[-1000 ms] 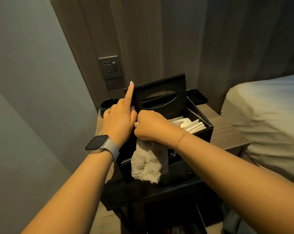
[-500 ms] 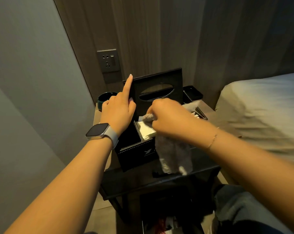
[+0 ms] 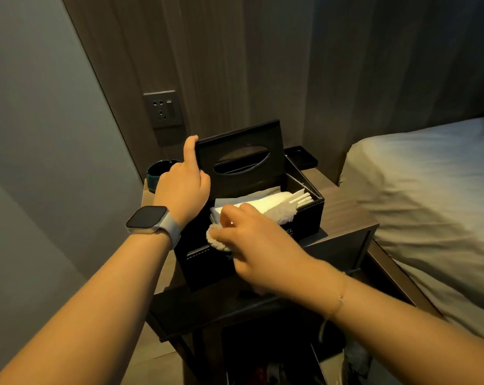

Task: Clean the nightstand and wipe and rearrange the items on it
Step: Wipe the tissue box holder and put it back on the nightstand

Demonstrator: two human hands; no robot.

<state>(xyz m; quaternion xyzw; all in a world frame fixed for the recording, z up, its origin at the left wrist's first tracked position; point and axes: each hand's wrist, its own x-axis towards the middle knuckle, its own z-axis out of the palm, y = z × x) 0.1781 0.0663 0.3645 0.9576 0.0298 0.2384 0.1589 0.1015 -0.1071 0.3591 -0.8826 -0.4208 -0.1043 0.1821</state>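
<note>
Step in hand: wiping tissue box (image 3: 252, 240), centre of table (image 3: 346, 215). Left hand (image 3: 184, 187) fingers pinch lid (image 3: 239, 157) upright; right hand (image 3: 252, 240) fingers closed on cloth (image 3: 217, 241) at box's near rim. Next prob: finish rim, shut lid w/o trapping tissues (image 3: 274, 204).

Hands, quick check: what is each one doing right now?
Left hand: closed on the raised lid of the tissue box.
Right hand: closed on a cloth at the box's front rim.
</note>
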